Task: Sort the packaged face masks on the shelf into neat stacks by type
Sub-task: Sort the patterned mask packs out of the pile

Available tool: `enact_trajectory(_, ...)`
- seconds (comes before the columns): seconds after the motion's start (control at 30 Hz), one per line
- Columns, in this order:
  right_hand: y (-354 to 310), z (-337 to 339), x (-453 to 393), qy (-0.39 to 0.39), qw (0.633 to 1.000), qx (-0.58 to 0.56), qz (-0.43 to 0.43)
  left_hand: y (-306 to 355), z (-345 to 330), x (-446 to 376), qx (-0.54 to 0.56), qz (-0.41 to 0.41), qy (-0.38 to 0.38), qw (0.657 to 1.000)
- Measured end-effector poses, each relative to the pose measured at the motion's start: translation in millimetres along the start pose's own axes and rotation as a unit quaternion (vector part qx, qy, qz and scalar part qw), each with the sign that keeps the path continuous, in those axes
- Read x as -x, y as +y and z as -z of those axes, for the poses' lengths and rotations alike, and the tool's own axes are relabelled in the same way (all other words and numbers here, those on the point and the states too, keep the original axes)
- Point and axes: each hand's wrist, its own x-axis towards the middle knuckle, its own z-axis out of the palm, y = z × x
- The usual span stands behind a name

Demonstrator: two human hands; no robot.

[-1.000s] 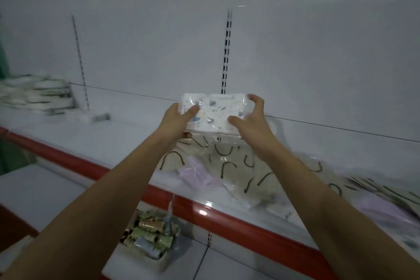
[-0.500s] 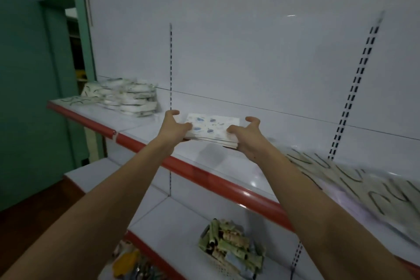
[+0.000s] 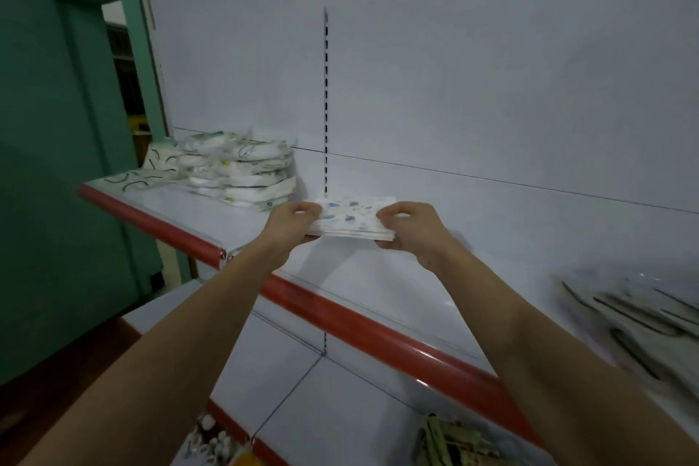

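- Step in hand, by my reading: placing a sorted bundle. The person is holding a small stack of masks [image 3: 351,217] with blue spots just above the shelf [image 3: 378,276], toward its back edge, near the taller pile [image 3: 242,174] at the left end.
- Left hand [image 3: 289,219] is pinching the stack's left end; right hand [image 3: 410,225] is pinching the right end, fingers curled over the top.
- Both forearms are reaching forward, roughly level.
- Next move likely calls for lowering it flat beside the pile, edges squared, then letting go.
- Unsorted masks [image 3: 643,322] are lying blurred at the shelf's right end.
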Motion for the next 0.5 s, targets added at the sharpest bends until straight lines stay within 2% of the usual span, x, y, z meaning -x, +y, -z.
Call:
enact_trajectory(0.1, 4.8, -14.5, -36.7, -0.003, 0.999, -0.035, -0.027, 3.4, 14.2, -39.0, -0.004, 0.014, -0.098, 0.995)
enact_trajectory(0.17, 6.7, -20.3, -54.1, -0.027, 0.997, -0.055, -0.037, 4.0, 23.8, -62.3, -0.002, 0.018, -0.136, 0.99)
enact_trajectory(0.37, 4.0, -41.2, -82.4, -0.039, 0.998, -0.018, -0.04, -6.9, 46.0, -123.4, -0.063, 0.002, -0.182, 0.981)
enact_trajectory(0.5, 3.3, -57.9, -102.9, 0.027, 0.998, 0.047, -0.021, -17.9, 49.5, -158.8, -0.12, -0.035, -0.193, 0.973)
